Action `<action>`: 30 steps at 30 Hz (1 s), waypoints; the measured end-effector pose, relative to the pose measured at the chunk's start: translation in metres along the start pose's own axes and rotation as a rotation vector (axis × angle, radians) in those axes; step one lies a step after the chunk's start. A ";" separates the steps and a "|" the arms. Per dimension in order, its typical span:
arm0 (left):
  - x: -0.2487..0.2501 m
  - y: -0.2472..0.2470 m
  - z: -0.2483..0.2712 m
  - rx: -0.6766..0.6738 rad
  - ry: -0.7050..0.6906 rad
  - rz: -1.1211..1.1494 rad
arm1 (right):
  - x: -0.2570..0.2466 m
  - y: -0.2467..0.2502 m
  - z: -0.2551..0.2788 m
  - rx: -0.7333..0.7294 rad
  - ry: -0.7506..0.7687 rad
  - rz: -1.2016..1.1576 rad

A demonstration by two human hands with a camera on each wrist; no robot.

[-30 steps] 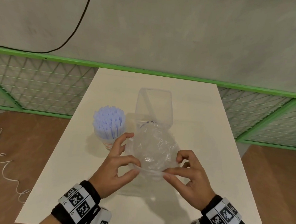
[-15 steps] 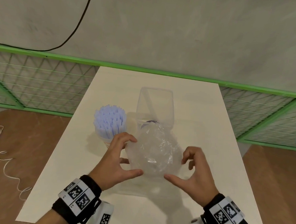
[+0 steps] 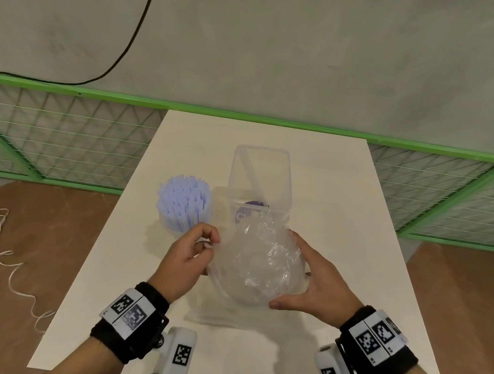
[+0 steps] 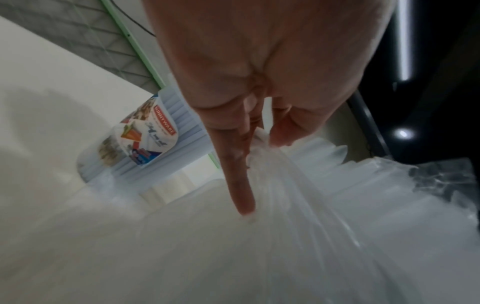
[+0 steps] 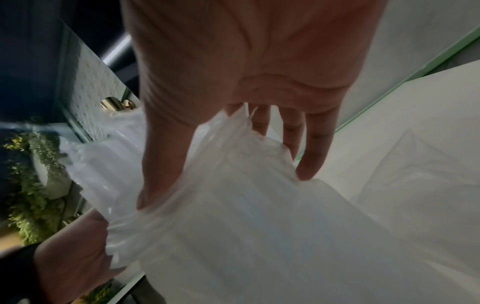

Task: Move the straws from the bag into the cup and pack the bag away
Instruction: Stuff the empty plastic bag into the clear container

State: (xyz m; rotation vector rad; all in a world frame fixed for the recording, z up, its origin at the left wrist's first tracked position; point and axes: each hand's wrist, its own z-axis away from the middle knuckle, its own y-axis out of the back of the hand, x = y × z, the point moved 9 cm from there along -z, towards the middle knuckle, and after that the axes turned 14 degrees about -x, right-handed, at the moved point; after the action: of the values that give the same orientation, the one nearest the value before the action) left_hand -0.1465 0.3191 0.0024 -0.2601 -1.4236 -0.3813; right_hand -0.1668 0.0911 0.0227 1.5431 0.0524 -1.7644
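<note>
Pale blue straws stand bunched in a labelled cup on the white table, left of centre. The clear plastic bag is crumpled into a loose ball, held just above the table in front of a clear square container. My left hand pinches the bag's left edge between thumb and fingers. My right hand cups the bag's right side, thumb under its near edge, fingers wrapped round the far side. The bag looks empty of straws.
Something purple shows inside the container, partly hidden by the bag. A green-framed wire fence runs behind and beside the table. White cord lies on the brown floor at the left.
The bag, pulled out between two pinching hands a second ago, is now bunched up and nearer the container. My right hand let go of its pinch and moved round the bag's right side.
</note>
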 end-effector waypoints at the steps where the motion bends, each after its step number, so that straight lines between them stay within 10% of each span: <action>1: -0.005 0.000 -0.001 0.002 0.002 -0.033 | 0.004 -0.001 -0.002 -0.001 -0.013 0.006; 9: -0.034 -0.011 -0.002 -0.040 0.021 -0.321 | 0.036 -0.012 -0.012 -0.048 -0.108 0.037; 15: -0.036 -0.032 0.002 -0.347 0.167 -0.442 | 0.037 -0.007 -0.020 -0.187 -0.107 0.056; 30: -0.042 -0.030 0.002 0.002 0.031 -0.076 | 0.055 -0.038 -0.025 0.175 -0.121 -0.248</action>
State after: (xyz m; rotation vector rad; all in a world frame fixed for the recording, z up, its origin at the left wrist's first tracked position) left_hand -0.1651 0.2968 -0.0407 -0.1981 -1.4064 -0.4447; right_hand -0.1657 0.1014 -0.0477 1.6048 0.0310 -2.1029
